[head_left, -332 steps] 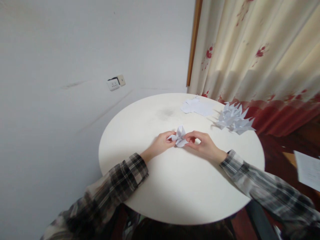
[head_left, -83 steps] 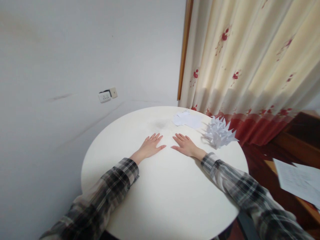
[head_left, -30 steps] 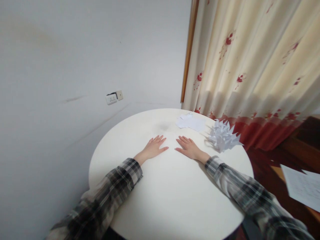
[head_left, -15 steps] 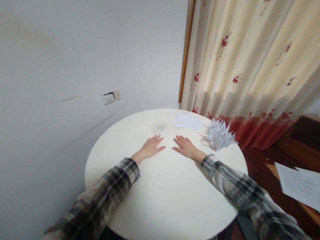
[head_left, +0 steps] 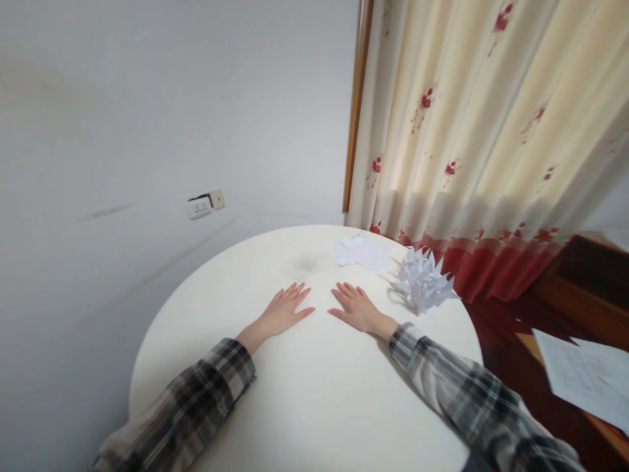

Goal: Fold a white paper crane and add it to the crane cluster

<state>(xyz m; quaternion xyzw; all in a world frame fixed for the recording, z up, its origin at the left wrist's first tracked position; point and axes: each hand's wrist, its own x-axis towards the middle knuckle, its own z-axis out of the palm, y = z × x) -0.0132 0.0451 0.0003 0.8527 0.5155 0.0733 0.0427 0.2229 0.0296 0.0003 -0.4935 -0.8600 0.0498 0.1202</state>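
Observation:
Palm down on the round white table [head_left: 304, 400], my left hand [head_left: 284, 311] lies with its fingers apart and holds nothing. Across a small gap to its right, my right hand [head_left: 360, 309] also rests flat, fingers spread, nothing in it. Beyond the right hand, near the far edge, is a loose stack of white paper sheets [head_left: 361, 253]. Further right stands a spiky cluster of folded white paper [head_left: 423, 282], apart from my right hand. Neither hand touches the paper.
A pale wall [head_left: 122, 131] with a socket [head_left: 199, 208] rises behind and left of the table. A cream curtain [head_left: 472, 131] with red flowers hangs at the back right. Written sheets [head_left: 584, 380] lie on a wooden surface at the lower right.
The view has shifted, so the table and hands sit slightly lower and further left in the picture. Both hands stay flat in place on the table.

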